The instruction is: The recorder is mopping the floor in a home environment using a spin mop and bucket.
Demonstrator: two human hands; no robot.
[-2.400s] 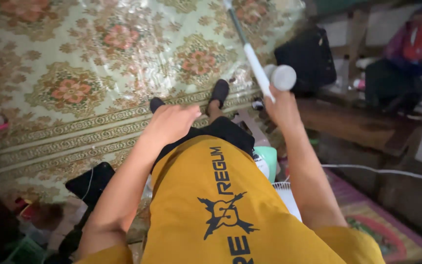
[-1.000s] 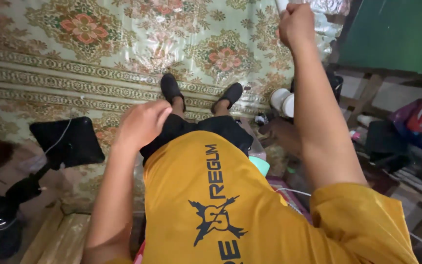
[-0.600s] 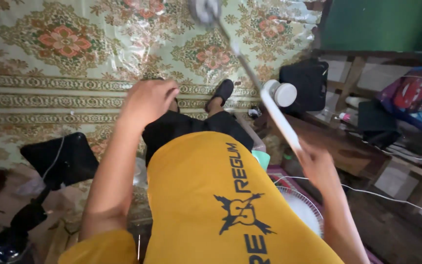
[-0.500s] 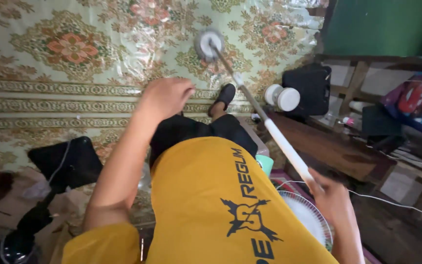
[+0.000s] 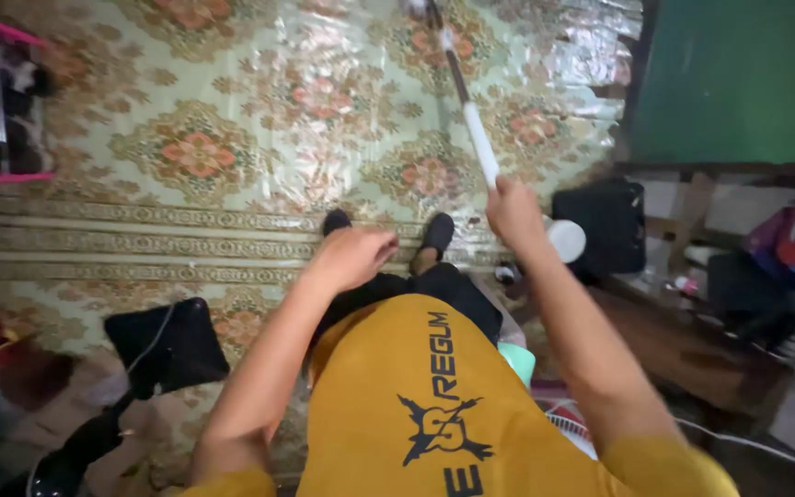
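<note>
Left hand (image 5: 353, 259): held loosely curled and bare, nothing gripped, over the dark trousers in front of the body. No contact with the pole is seen. Well apart to its lower left, a black flat pad (image 5: 166, 346) lies on the floor.

Patterned floor mat (image 5: 197, 156): floral, glossy, spread ahead of both hands; two dark-shod feet are seen on its near edge, between the hands.

Right hand (image 5: 513, 210): closed in a fist round the near end of a long pole (image 5: 477, 140). The white section of the pole is seen emerging from the top of the fist; beyond it the shaft turns dark and runs up and slightly leftward, away from the body, out over the mat to the top edge of the view. The far tip is blurred and cannot be made out.

Long axis: near-to-far, tilted a little left. Only the right hand is on it; the left hand is placed beside and below the grip, near but apart.

Just right of the right hand: a white round object (image 5: 565, 240), then a black box (image 5: 611, 226).
</note>
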